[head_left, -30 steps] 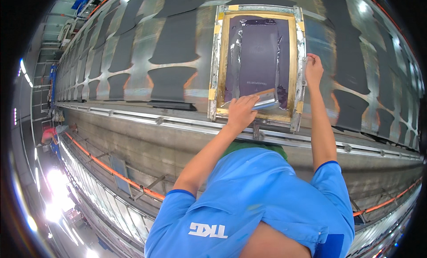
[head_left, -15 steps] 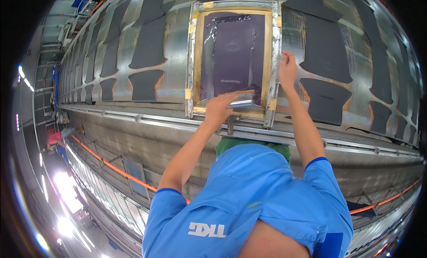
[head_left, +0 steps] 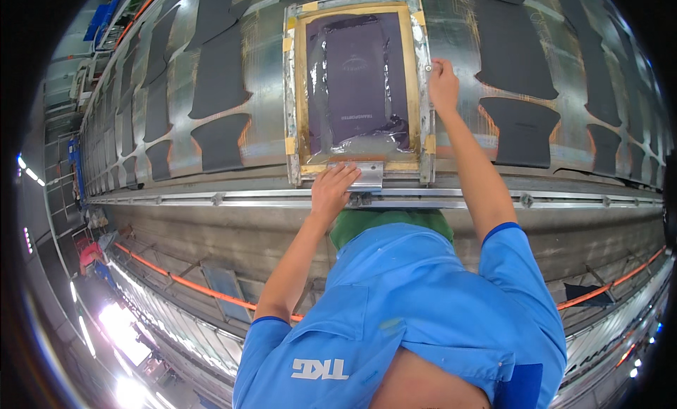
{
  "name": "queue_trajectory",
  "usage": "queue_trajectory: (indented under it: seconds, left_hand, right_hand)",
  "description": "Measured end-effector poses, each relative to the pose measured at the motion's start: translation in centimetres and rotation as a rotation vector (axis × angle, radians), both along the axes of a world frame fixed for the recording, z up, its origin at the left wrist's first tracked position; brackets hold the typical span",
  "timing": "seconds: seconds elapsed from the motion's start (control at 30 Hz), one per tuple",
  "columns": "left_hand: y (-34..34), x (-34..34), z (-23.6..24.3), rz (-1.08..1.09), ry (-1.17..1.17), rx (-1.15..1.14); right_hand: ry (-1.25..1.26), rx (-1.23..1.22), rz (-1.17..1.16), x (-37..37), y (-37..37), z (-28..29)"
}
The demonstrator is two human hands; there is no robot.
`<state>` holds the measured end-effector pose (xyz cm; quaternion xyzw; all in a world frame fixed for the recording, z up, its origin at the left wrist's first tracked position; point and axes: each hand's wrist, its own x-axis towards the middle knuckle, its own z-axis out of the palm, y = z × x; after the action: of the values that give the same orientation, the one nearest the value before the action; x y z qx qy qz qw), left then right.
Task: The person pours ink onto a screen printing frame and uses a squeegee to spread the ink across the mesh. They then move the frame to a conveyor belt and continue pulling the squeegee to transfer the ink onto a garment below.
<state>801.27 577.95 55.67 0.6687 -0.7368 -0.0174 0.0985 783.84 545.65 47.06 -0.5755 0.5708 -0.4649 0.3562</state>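
My left hand (head_left: 333, 192) is closed on a squeegee (head_left: 369, 176) with a metal holder and a brownish blade edge. The squeegee lies at the near end of a screen-printing frame (head_left: 426, 113), over its near rail. Inside the frame is a dark purple mesh (head_left: 358, 77) with a yellowish border. Glossy clear ink (head_left: 367, 142) lies in a band along the mesh's near end, with streaks up both sides. My right hand (head_left: 443, 88) has its fingers bent against the frame's right rail; what its fingertips grip is partly hidden.
Dark grey cut fabric pieces (head_left: 522, 130) lie in rows on the shiny long table (head_left: 458, 28), left and right of the frame. A metal rail (head_left: 486, 197) runs along the table's near edge, close to my body. An orange pipe (head_left: 176, 276) runs behind me.
My left hand has drawn the squeegee nearer to me, off the mesh to the frame's near rail. The wet ink band at the near end shows more. My right hand stays at the right rail.
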Motion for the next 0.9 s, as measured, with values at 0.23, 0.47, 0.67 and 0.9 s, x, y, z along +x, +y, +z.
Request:
queue_trajectory:
  seconds: [0.23,0.47,0.67,0.9]
  left_hand:
    - [-9.3,3.7,-0.8,-0.011,-0.026,-0.111]
    - [-31.8,11.6,6.0,0.169,0.020,0.095]
    - [-35.6,12.3,4.6,0.156,-0.105,0.054]
    - [-19.4,6.7,0.5,0.060,0.024,-0.111]
  right_hand:
    - [0.046,-0.035,-0.027,-0.1,0.6,0.3]
    - [0.090,0.073,-0.035,0.2,0.3,1.9]
    - [0.047,0.080,-0.034,0.7,0.9,1.7]
    - [0.026,0.068,-0.030,0.5,-0.1,1.2]
